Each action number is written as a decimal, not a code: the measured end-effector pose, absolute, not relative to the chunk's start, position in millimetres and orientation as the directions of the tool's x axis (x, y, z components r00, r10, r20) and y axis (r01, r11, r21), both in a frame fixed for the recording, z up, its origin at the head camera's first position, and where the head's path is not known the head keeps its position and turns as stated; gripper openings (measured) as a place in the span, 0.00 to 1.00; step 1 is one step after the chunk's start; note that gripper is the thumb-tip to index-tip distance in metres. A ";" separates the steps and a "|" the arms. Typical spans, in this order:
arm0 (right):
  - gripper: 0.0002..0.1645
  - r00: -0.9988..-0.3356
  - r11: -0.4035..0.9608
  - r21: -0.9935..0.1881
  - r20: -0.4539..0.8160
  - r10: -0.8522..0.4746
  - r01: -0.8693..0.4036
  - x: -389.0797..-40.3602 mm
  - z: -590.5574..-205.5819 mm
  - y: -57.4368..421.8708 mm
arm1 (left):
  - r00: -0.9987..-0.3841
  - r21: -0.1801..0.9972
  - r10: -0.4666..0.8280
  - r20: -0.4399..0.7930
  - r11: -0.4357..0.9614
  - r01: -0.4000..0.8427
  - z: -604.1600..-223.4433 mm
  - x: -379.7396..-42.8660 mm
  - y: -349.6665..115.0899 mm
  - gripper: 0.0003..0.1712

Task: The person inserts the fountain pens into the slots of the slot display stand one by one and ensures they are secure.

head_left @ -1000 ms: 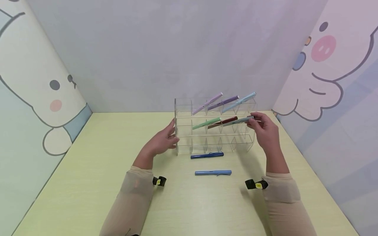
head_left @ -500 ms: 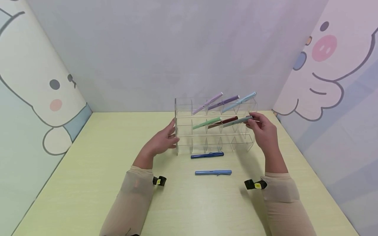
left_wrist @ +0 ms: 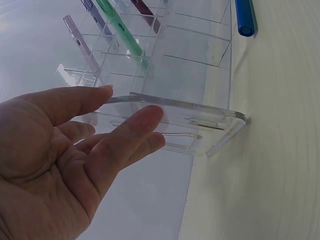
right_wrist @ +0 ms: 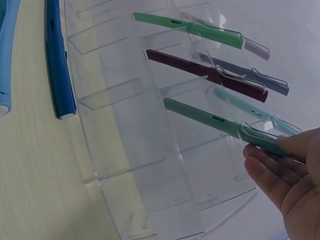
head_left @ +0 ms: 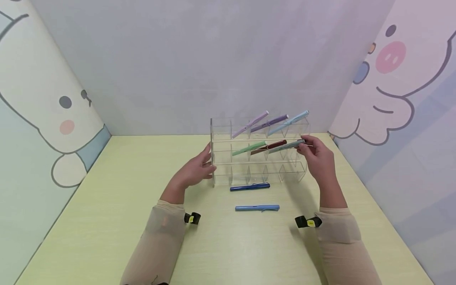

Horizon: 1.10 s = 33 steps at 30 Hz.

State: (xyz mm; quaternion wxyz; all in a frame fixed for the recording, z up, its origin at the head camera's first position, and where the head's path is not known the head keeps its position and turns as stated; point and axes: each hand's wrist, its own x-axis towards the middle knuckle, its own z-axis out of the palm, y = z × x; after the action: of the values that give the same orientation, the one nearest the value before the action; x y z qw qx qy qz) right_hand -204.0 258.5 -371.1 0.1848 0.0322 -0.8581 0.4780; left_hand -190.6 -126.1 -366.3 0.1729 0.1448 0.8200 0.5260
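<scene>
My left hand (head_left: pixel 194 170) rests its extended fingers against the left side panel of a clear tiered pen rack (head_left: pixel 222 162); in the left wrist view, the fingers lie along that panel (left_wrist: pixel 175 107). At the rack's right side, my right hand (head_left: pixel 320 158) pinches the cap end of a grey-green pen (right_wrist: pixel 205 117) between thumb and fingers. This pen slants across the middle tier, its other end in a compartment. Left of it in that tier lean a dark red pen (right_wrist: pixel 190 70) and a light green pen (head_left: pixel 249 149).
On the top tier lean a lilac pen (head_left: pixel 251 124), a purple pen (head_left: pixel 269 123) and a pale blue pen (head_left: pixel 289 122). In front of the rack, a dark blue pen (head_left: pixel 250 187) and a light blue pen (head_left: pixel 257 208) lie on the table (head_left: pixel 213 245). A grey wall (head_left: pixel 213 67) stands behind.
My right hand has shifted slightly left with the grey-green pen's cap end, then stayed nearly still. The left hand and the rack hold their places.
</scene>
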 end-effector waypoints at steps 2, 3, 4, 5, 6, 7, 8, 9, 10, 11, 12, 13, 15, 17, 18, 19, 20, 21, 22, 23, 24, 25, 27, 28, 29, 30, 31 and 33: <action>0.24 -0.931 0.542 -0.809 0.344 0.123 -0.227 -204.2 -371.2 258.6 | -0.899 0.910 0.419 -0.131 0.410 0.059 -366.6 -190.5 -126.5 0.48; 0.24 -0.932 0.544 -0.809 0.341 0.125 -0.223 -204.3 -371.3 258.5 | -0.899 0.909 0.417 -0.132 0.412 0.058 -366.7 -190.5 -126.6 0.48; 0.24 -0.933 0.545 -0.810 0.337 0.129 -0.217 -204.4 -371.5 258.7 | -0.899 0.909 0.418 -0.131 0.413 0.060 -366.9 -190.6 -126.6 0.48; 0.24 -0.933 0.551 -0.807 0.335 0.131 -0.212 -204.2 -371.4 258.6 | -0.899 0.908 0.418 -0.132 0.415 0.059 -367.0 -190.6 -126.7 0.48; 0.25 -0.934 0.555 -0.805 0.333 0.133 -0.208 -204.1 -371.5 258.5 | -0.899 0.907 0.416 -0.134 0.416 0.058 -367.0 -190.6 -126.7 0.48; 0.25 -0.934 0.558 -0.804 0.332 0.134 -0.206 -204.1 -371.5 258.4 | -0.900 0.907 0.414 -0.135 0.417 0.056 -366.9 -190.6 -126.8 0.48; 0.25 -0.934 0.564 -0.800 0.332 0.133 -0.205 -203.9 -371.4 258.3 | -0.901 0.907 0.413 -0.136 0.417 0.054 -366.7 -190.5 -126.8 0.48; 0.25 -0.934 0.571 -0.796 0.331 0.134 -0.200 -203.7 -371.0 258.2 | -0.900 0.910 0.414 -0.133 0.411 0.055 -370.9 -193.4 -127.8 0.48; 0.25 -0.934 0.577 -0.792 0.332 0.133 -0.199 -203.5 -370.7 258.1 | -0.901 0.912 0.414 -0.129 0.406 0.056 -374.9 -196.3 -128.8 0.49; 0.25 -0.934 0.582 -0.788 0.334 0.131 -0.200 -203.2 -370.3 258.1 | -0.901 0.914 0.415 -0.127 0.401 0.056 -378.9 -199.1 -129.8 0.49; 0.25 -0.933 0.586 -0.785 0.335 0.131 -0.200 -203.3 -370.3 258.2 | -0.901 0.917 0.417 -0.123 0.396 0.058 -383.1 -202.0 -130.7 0.49; 0.26 -0.932 0.591 -0.781 0.339 0.129 -0.202 -203.3 -370.2 258.4 | -0.901 0.918 0.419 -0.118 0.392 0.062 -387.3 -205.0 -131.6 0.49; 0.27 -0.931 0.599 -0.774 0.343 0.124 -0.205 -204.0 -370.5 259.7 | -0.899 0.922 0.425 -0.108 0.381 0.069 -395.7 -210.7 -133.5 0.50; 0.28 -0.929 0.604 -0.768 0.350 0.117 -0.213 -204.2 -370.9 261.6 | -0.898 0.921 0.426 -0.108 0.382 0.070 -395.6 -210.4 -133.5 0.50; 0.30 -0.928 0.606 -0.766 0.353 0.117 -0.215 -204.0 -370.8 262.7 | -0.897 0.921 0.428 -0.108 0.383 0.072 -395.6 -210.2 -133.5 0.50; 0.32 -0.926 0.601 -0.769 0.357 0.120 -0.218 -203.5 -370.2 263.8 | -0.897 0.921 0.430 -0.108 0.384 0.073 -395.6 -209.9 -133.5 0.50; 0.33 -0.924 0.589 -0.777 0.361 0.129 -0.222 -202.7 -369.3 264.9 | -0.896 0.921 0.432 -0.109 0.382 0.072 -395.6 -209.6 -133.3 0.50; 0.35 -0.920 0.572 -0.789 0.366 0.143 -0.226 -201.3 -367.8 265.7 | -0.895 0.921 0.432 -0.110 0.384 0.072 -395.6 -209.4 -133.2 0.50; 0.37 -0.914 0.558 -0.797 0.375 0.159 -0.230 -199.7 -365.8 266.1 | -0.895 0.920 0.431 -0.111 0.385 0.071 -395.6 -209.3 -133.2 0.49; 0.38 -0.905 0.539 -0.808 0.386 0.178 -0.239 -198.2 -363.6 266.3 | -0.896 0.920 0.431 -0.109 0.384 0.072 -395.6 -209.4 -133.0 0.49; 0.39 -0.896 0.523 -0.816 0.398 0.197 -0.247 -196.3 -361.0 266.2 | -0.896 0.920 0.431 -0.108 0.385 0.074 -395.6 -209.5 -132.9 0.50; 0.39 -0.887 0.512 -0.820 0.410 0.211 -0.257 -194.4 -358.1 265.8 | -0.897 0.920 0.430 -0.105 0.385 0.077 -395.6 -209.8 -132.7 0.50; 0.35 -0.880 0.536 -0.801 0.430 0.202 -0.268 -190.4 -352.0 264.7 | -0.898 0.921 0.429 -0.101 0.382 0.079 -395.5 -210.4 -132.6 0.50; 0.31 -0.887 0.576 -0.774 0.429 0.170 -0.264 -188.3 -349.4 264.1 | -0.898 0.921 0.428 -0.101 0.381 0.078 -395.5 -210.8 -132.5 0.50; 0.28 -0.902 0.621 -0.739 0.415 0.116 -0.261 -186.4 -346.9 263.4 | -0.899 0.922 0.427 -0.101 0.380 0.077 -395.6 -211.1 -132.4 0.50; 0.26 -0.922 0.672 -0.694 0.385 0.042 -0.259 -184.6 -344.7 262.6 | -0.898 0.922 0.429 -0.099 0.379 0.080 -395.7 -211.4 -132.6 0.50; 0.24 -0.943 0.718 -0.646 0.329 -0.045 -0.259 -182.7 -343.0 261.3 | -0.898 0.923 0.430 -0.098 0.375 0.079 -395.8 -211.6 -132.8 0.50; 0.22 -0.959 0.780 -0.558 0.158 -0.236 -0.284 -179.4 -342.0 257.8 | -0.898 0.924 0.430 -0.099 0.374 0.077 -395.9 -211.5 -133.1 0.50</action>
State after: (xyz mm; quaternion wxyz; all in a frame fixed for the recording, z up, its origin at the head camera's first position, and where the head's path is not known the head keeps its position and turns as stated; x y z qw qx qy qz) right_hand -179.4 257.8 -342.0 0.0395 0.1378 -0.9425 0.3019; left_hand -211.5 -133.1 -395.9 0.1640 0.1559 0.8125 0.5373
